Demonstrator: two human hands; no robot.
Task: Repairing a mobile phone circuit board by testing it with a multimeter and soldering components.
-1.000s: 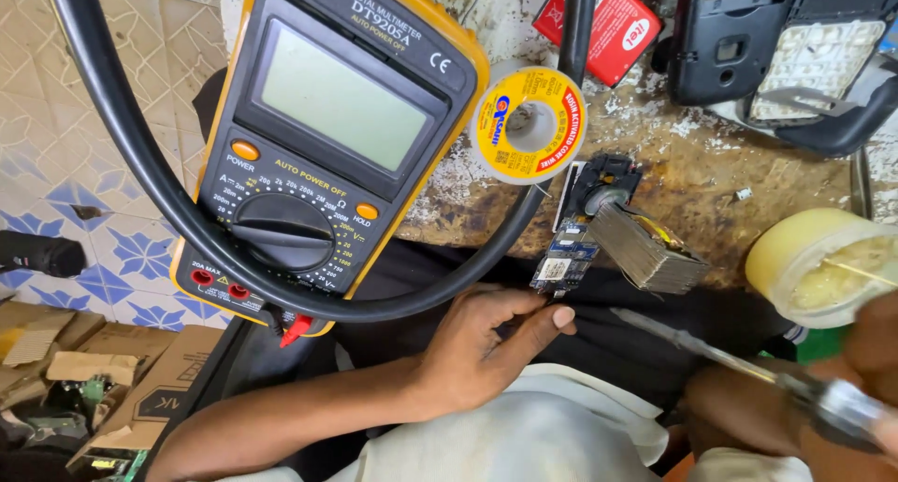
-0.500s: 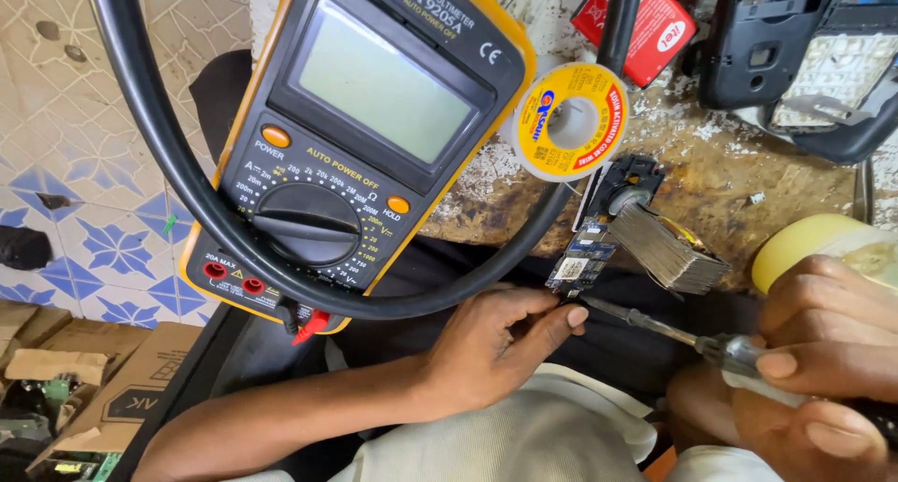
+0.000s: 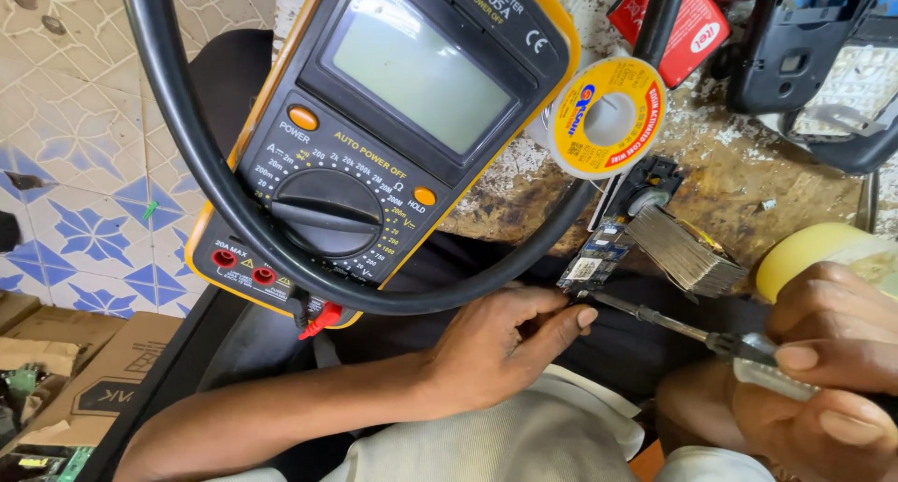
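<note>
While the left hand (image 3: pixel 500 346) pinches the near end of a small circuit board (image 3: pixel 599 258) at the bench edge, the right hand (image 3: pixel 823 370) is clenched around the clear handle of a thin screwdriver (image 3: pixel 655 319), whose metal shaft runs up and to the left until its tip sits just beside the left fingertips (image 3: pixel 585 316), at or touching the board's lower end. The board's long axis slants from the left hand up and to the right, toward a black part with a round opening (image 3: pixel 645 194); the screwdriver lies across that line, nearly level. Of the two hands the left is nearer the board, with the right well back along the tool. Just right of the board rests a block of thin grey fins (image 3: pixel 687 253), ridged and metallic. Above it lies a flat spool of solder wire (image 3: pixel 608 117) with a yellow label, and a yellow-cased meter (image 3: pixel 393 136) with a dark dial leans over the worn, speckled bench (image 3: pixel 748 178), ringed by a thick black cable (image 3: pixel 187 155).
</note>
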